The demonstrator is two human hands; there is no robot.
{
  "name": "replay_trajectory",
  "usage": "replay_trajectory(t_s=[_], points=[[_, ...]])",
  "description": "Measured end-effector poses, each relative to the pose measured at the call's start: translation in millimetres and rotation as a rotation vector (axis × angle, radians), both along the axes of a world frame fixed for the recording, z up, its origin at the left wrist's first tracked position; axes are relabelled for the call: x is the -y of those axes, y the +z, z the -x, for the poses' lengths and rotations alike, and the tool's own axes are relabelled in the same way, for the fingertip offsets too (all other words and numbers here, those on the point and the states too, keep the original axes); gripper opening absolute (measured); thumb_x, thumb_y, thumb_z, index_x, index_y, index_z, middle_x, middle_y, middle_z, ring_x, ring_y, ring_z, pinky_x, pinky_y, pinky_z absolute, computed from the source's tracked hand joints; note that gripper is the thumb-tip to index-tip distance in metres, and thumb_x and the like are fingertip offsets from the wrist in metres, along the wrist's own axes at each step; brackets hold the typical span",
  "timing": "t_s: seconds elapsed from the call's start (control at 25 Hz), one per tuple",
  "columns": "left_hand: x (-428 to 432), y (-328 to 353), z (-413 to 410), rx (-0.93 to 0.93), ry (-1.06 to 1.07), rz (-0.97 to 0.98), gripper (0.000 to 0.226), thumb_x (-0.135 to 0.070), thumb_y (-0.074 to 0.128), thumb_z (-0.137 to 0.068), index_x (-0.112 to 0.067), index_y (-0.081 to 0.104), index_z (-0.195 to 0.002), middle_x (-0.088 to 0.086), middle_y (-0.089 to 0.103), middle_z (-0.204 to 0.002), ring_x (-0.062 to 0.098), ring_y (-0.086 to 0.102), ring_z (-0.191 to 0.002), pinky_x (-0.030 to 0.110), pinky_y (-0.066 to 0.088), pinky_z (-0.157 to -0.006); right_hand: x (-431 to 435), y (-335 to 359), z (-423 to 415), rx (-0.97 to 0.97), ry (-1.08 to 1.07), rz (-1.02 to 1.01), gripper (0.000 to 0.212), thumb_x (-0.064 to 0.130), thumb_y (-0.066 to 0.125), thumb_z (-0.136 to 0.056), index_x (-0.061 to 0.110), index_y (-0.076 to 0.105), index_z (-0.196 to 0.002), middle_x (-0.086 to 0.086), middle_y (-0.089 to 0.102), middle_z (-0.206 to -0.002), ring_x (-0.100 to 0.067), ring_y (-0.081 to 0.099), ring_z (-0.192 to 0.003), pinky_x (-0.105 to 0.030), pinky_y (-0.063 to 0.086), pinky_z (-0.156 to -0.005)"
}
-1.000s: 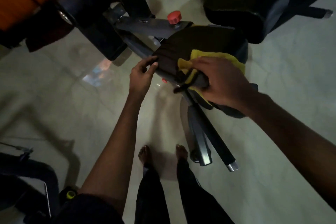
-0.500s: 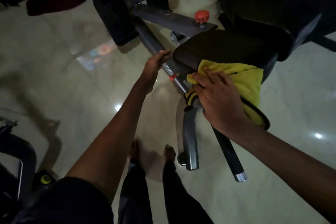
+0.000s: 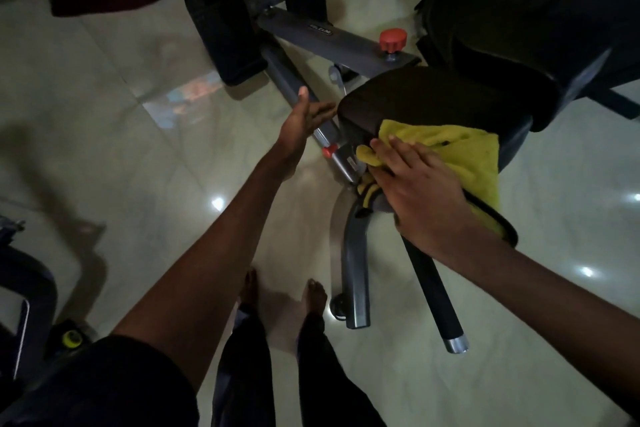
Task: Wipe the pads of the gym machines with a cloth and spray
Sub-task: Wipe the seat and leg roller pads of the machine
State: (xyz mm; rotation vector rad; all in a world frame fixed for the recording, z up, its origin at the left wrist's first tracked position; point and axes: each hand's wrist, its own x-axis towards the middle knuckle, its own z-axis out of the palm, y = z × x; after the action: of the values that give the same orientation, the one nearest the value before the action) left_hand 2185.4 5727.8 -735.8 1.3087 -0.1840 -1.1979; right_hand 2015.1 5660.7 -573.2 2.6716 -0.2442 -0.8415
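A black seat pad [image 3: 433, 100] of a gym machine sits in the middle right. A yellow cloth [image 3: 460, 152] lies over its near edge and hangs down the side. My right hand [image 3: 415, 191] presses flat on the cloth, fingers spread against the pad's front. My left hand [image 3: 304, 118] is open just left of the pad, thumb up, fingers reaching toward the pad's corner and the grey frame tube; whether they touch it is unclear. No spray bottle is in view.
A grey frame bar with a red knob [image 3: 392, 40] runs behind the pad. A larger black pad [image 3: 519, 21] rises at the right. Grey legs [image 3: 356, 274] and a black handle [image 3: 436, 298] stick out near my bare feet [image 3: 287, 291]. Other equipment stands at the left edge.
My right hand has spread flat on the cloth and slid down the pad's front. My left hand let go of the pad's corner and opened. The view came closer.
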Motion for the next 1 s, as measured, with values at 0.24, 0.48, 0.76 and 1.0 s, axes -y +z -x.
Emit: replay_trajectory(t_s=[0.24,0.48,0.76,1.0], points=[[-1,9,0,-0.148,0.064,0.047,0.085,-0.061,-0.001,-0.101,-0.007,0.051,-0.142,0.007,0.06,-0.139,0.008,0.051,-0.128,0.037,0.016,-0.12,-5,-30,-60,0.162,-0.109,-0.092,0.057,0.025,0.067,-0.09,0.013,0.046,-0.142,-0.011,0.037,-0.152,-0.027,0.047,-0.132,-0.036,0.036,-0.108],[-8,4,0,-0.135,0.023,0.039,0.091,-0.066,-0.004,-0.098,-0.012,0.054,-0.141,0.002,0.062,-0.137,0.014,0.045,-0.138,0.047,0.006,-0.123,11,-7,-28,0.265,-0.127,-0.085,0.067,0.032,0.083,-0.076,0.02,0.053,-0.134,-0.007,0.053,-0.138,-0.027,0.055,-0.125,-0.041,0.039,-0.108],[-11,4,6,-0.228,0.073,0.088,0.093,-0.068,-0.005,-0.097,-0.011,0.056,-0.138,0.003,0.065,-0.133,0.015,0.052,-0.131,0.043,0.014,-0.121,24,-28,-58,0.245,-0.187,-0.183,0.056,0.035,0.065,-0.087,0.033,0.052,-0.142,0.0,0.056,-0.142,-0.025,0.051,-0.131,-0.046,0.038,-0.11],[-12,-2,10,-0.271,0.122,0.063,0.095,-0.075,0.0,-0.093,-0.012,0.048,-0.144,0.009,0.065,-0.133,0.025,0.047,-0.138,0.055,0.011,-0.123,29,-24,-59,0.436,-0.301,-0.272,0.03,0.037,0.062,-0.09,0.028,0.066,-0.119,0.001,0.067,-0.107,-0.025,0.065,-0.095,-0.041,0.051,-0.083]])
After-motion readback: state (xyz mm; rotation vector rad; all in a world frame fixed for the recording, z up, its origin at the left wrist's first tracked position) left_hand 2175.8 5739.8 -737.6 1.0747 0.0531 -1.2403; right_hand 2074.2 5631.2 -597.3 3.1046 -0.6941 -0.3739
